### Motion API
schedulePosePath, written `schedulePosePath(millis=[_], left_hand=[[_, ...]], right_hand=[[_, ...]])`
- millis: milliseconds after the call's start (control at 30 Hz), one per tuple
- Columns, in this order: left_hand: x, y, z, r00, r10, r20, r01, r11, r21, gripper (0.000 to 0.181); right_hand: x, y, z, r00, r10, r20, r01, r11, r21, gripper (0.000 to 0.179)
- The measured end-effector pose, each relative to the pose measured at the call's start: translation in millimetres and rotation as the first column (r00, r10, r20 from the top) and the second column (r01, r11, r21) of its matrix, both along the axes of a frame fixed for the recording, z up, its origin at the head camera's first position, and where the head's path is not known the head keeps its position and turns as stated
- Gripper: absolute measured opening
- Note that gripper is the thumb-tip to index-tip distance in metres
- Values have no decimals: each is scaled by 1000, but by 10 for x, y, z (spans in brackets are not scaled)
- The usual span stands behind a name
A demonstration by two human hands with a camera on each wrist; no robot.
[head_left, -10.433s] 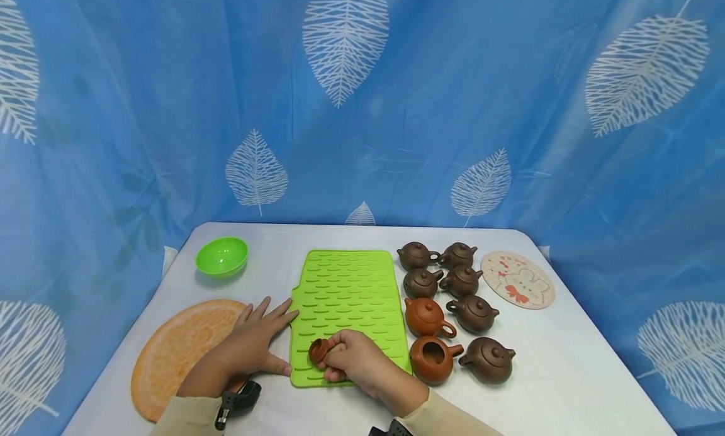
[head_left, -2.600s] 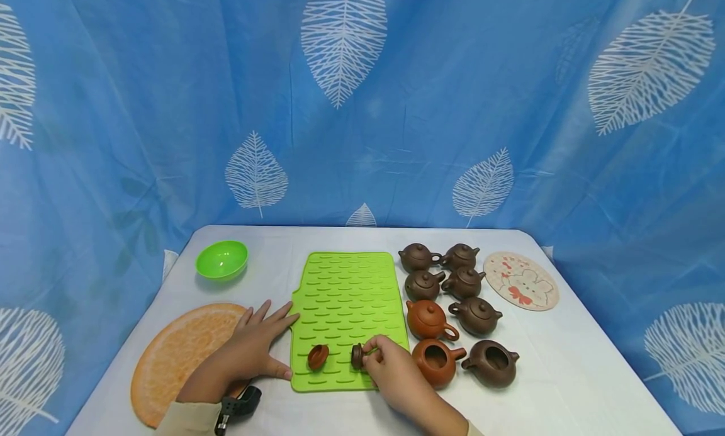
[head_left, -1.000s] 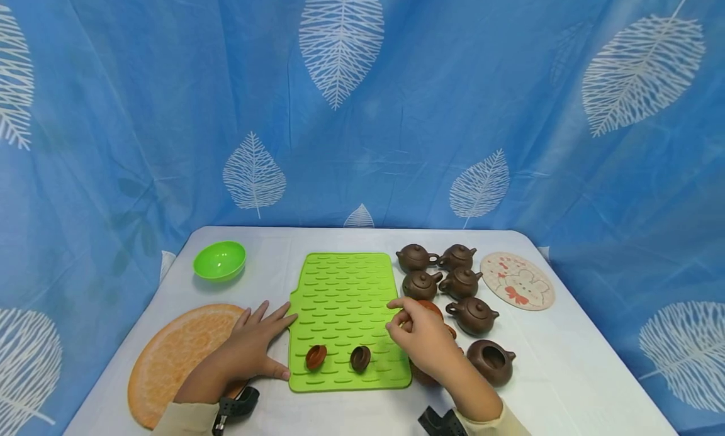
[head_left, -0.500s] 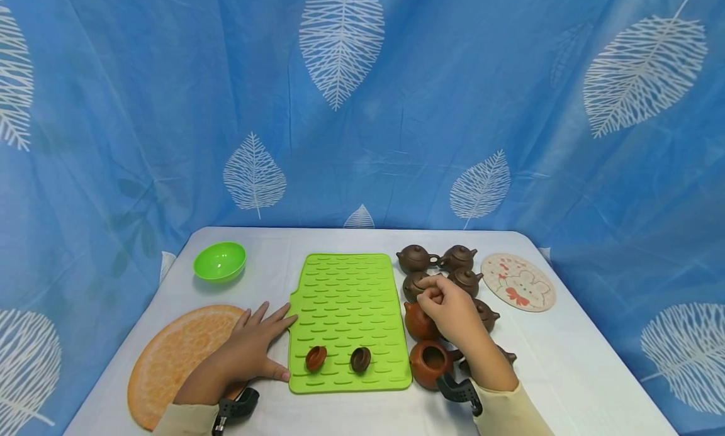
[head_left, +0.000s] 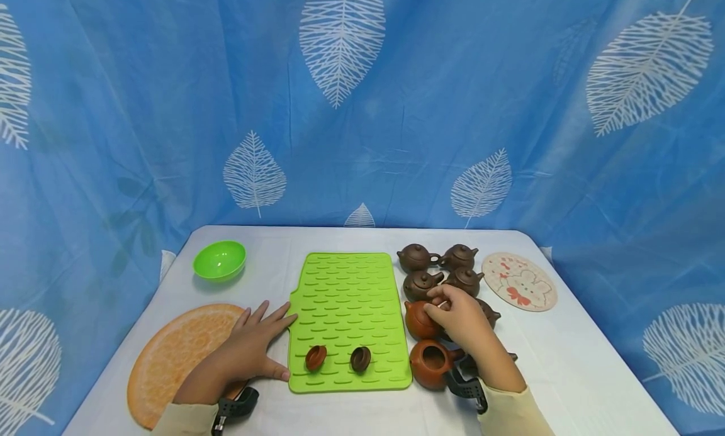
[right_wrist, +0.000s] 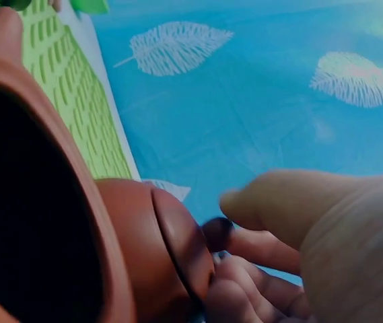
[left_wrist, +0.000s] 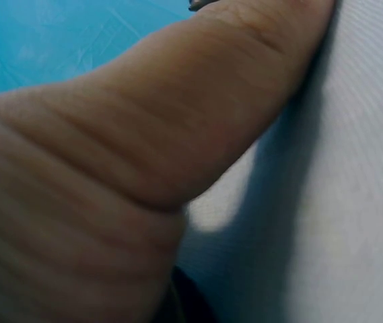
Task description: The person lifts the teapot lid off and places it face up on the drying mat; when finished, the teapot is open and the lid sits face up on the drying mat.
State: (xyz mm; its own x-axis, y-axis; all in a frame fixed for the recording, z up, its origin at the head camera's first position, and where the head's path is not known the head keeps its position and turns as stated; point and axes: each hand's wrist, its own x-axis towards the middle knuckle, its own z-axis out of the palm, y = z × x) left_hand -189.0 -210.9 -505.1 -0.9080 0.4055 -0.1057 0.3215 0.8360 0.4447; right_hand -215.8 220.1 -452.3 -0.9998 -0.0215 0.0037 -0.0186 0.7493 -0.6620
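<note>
My left hand [head_left: 252,345] lies spread with straight fingers. Its fingertips and thumb touch the left edge of the green mat [head_left: 351,297]; the left wrist view shows the thumb [left_wrist: 198,101] along the white cloth. With curled fingers, my right hand [head_left: 461,316] pinches the lid knob [right_wrist: 218,233] of an orange-brown teapot [head_left: 420,321]. That lid still sits on its pot, as the seam in the right wrist view shows. Just nearer stands a lidless orange-brown teapot [head_left: 432,363]. An orange-brown lid [head_left: 316,358] and a dark brown lid [head_left: 360,359] lie on the mat.
Several dark brown teapots [head_left: 416,258] stand close together at the right; my right arm partly hides two of them. A round rabbit-print mat [head_left: 520,282] lies beyond. At the left are a green bowl [head_left: 219,261] and an orange-slice mat [head_left: 170,360].
Both lids now lie on the mat, and the nearest dark teapot lost its lid. My right hand let go of the dark lid and moved right and back to the orange-brown teapot. Left hand unmoved.
</note>
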Motion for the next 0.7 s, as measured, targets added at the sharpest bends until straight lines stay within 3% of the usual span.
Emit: schedulePosePath(millis=[267,700], left_hand=[[5,-9,-1,1000,10,23,-10,1000,4,127],[-3,-4,5,1000,13,26,-13,1000,0,126]], right_hand=[[-5,81,-21,997,79,13,-79,997,20,19],[-3,110,-29,992,123,-12,-122,990,66,12]])
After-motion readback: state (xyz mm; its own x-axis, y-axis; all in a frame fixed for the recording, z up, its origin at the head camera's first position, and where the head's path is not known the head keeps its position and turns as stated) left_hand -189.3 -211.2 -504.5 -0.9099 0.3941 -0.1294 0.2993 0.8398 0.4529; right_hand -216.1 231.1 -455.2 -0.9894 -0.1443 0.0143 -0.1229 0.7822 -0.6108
